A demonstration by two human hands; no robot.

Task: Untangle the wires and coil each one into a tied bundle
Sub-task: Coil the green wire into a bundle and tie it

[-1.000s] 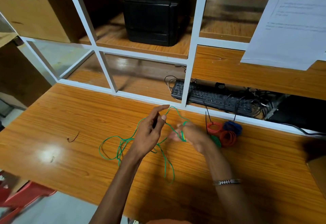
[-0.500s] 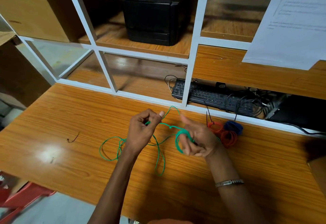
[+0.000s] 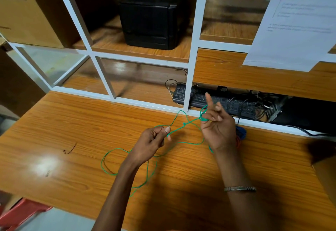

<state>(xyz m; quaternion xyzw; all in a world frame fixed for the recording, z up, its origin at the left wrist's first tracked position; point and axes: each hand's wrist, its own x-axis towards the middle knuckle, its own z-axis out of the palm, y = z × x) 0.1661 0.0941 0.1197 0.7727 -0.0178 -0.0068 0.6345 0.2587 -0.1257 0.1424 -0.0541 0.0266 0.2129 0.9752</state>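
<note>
- Green thin insulated wire (image 3: 181,142): held between both hands above the orange-brown wood-grain laminate desk (image 3: 72,130); slack loops are laid on the desk surface beneath and to the left of the left forearm.
- Left hand (image 3: 151,144): fingers are curled, and the wire is pinched between thumb and forefinger near a small kink.
- Right hand (image 3: 218,127): raised with the palm turned toward the camera, forefinger extended; a few turns of the wire are seen wrapped round the curled fingers and gripped there.
- Step in hand, as judged: the wire is being wound into a coil on the right-hand fingers.
- Recommended handling: light, even tension is best kept by the left-hand pinch, so that each turn is laid just beside the last; the small knot-like kink midway between the hands is best straightened before it is wound in; the slack on the desk is best fed without new crossings being made.
- Appearance of the wire: bright green, very slender, limp, lying in broad irregular loops; one strand is arched up toward the white painted shelf frame (image 3: 190,67).
- Blue and orange coiled wire bundles (image 3: 241,134): set just behind the right hand, largely hidden by it.
</note>
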